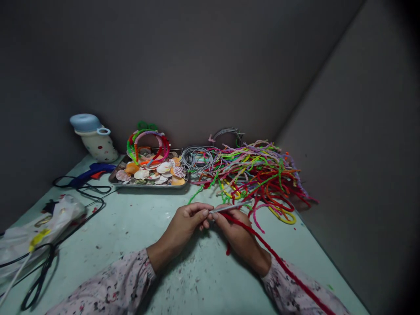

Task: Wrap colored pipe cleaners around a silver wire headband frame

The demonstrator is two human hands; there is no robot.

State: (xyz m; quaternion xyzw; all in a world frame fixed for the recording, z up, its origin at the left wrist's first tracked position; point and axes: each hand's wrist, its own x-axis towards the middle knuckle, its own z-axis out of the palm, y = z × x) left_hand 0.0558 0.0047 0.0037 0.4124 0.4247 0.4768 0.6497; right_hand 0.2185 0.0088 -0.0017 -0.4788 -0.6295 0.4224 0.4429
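Head view of a pale green, speckled surface (pixel 127 227) set in a grey-walled corner, with both hands at centre. Left hand (pixel 185 223): fingers curled and closed, thumb and fingertips pinching one end of a grey wire (pixel 229 207). Right hand (pixel 238 234): closed narrowly around the same wire, with a red chenille stem (pixel 278 260) gripped against it. The stem runs from the right hand down past the right sleeve and out of view at the lower edge; a short end hangs below the palm. Both forearms are covered by pale floral sleeves (pixel 114 282).

Beyond the hands lies a tangled pile of multicoloured chenille stems (pixel 256 175), just beside a coil of grey wire (pixel 198 158). To its left, a metal tray (pixel 147 185) holds scallop shells (pixel 147 174) and chenille-wrapped rings (pixel 147 144). Further left stand a spotted ceramic jar (pixel 98 148) with a blue lid (pixel 84 123) and a blue hot glue gun (pixel 93 171) with a black cord. Black scissors (pixel 39 280) lie near a plastic bag (pixel 42 227) at lower left.
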